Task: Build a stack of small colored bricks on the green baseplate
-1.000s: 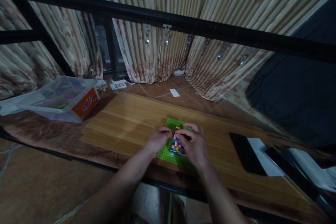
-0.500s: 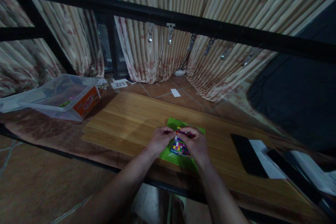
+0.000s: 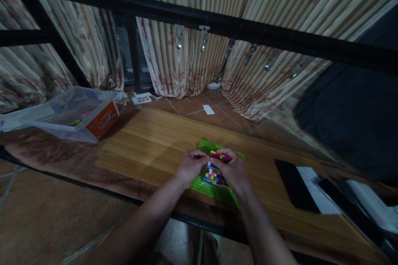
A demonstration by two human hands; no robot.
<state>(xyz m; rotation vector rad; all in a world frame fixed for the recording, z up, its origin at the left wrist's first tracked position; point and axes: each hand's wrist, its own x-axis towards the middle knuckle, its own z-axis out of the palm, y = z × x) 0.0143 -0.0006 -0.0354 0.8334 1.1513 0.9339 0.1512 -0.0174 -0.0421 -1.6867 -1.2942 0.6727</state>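
Note:
A green studded baseplate lies on the wooden board, and a block of multicoloured toy bricks sits on it. Over the left side of the bricks, my left hand has thumb and forefinger pinched together. My right hand reaches in from the other side, its fingers closed at the same spot, so the two sets of fingertips meet above the bricks. Anything between the fingertips is too small to make out. Part of the brick block is hidden behind my right hand.
A clear plastic bin with an orange label and some green pieces inside stands at the left. To the right lie a black flat slab, a white sheet and dark objects. A black bar with hanging clips crosses ahead.
The view has shifted very slightly. Both hands stay at the same spot over the bricks; my right hand's fingers have moved a little, showing more of the red bricks.

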